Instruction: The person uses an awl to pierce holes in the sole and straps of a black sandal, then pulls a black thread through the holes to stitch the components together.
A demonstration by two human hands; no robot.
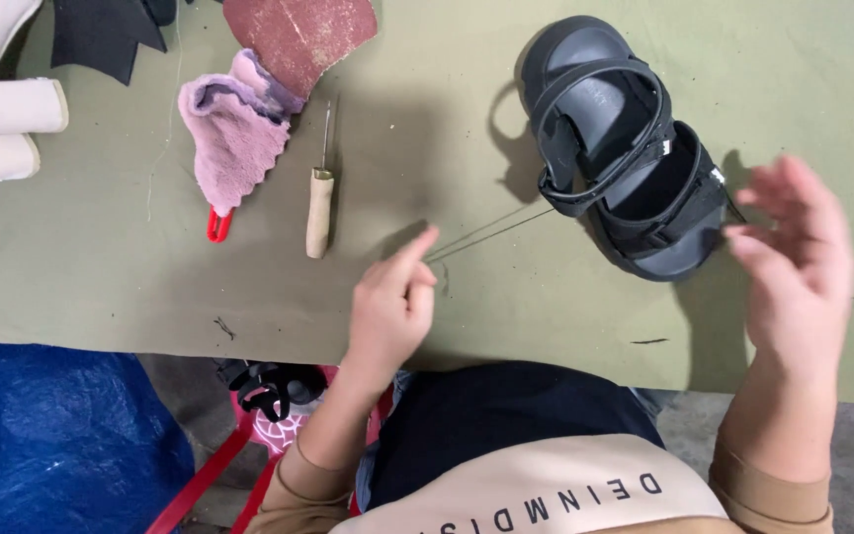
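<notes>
I see even, soft light from above. The sandal [625,148] and awl [320,198] cast faint shadows leftward on the table [101,277]. My right hand [798,262] is motion-blurred; elsewhere focus stays sharp.

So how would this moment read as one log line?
left hand: pinching thread | right hand: open, blurred, beside black sandal | awl: lying untouched on table

One cam only, head-worn, looking nearly straight down from above the person's chest onto an olive-green worktable [506,297], close range. Landmark: black strappy sandal [625,148], sitting upper right of centre. Table's near edge runs across the frame below the sandal, w/ lap and floor beyond it at the bottom. Far table side is at the top. Left of the sandal, frame reaches a wooden-handled awl [320,203]. No 2nd view, so no overlap.
</notes>
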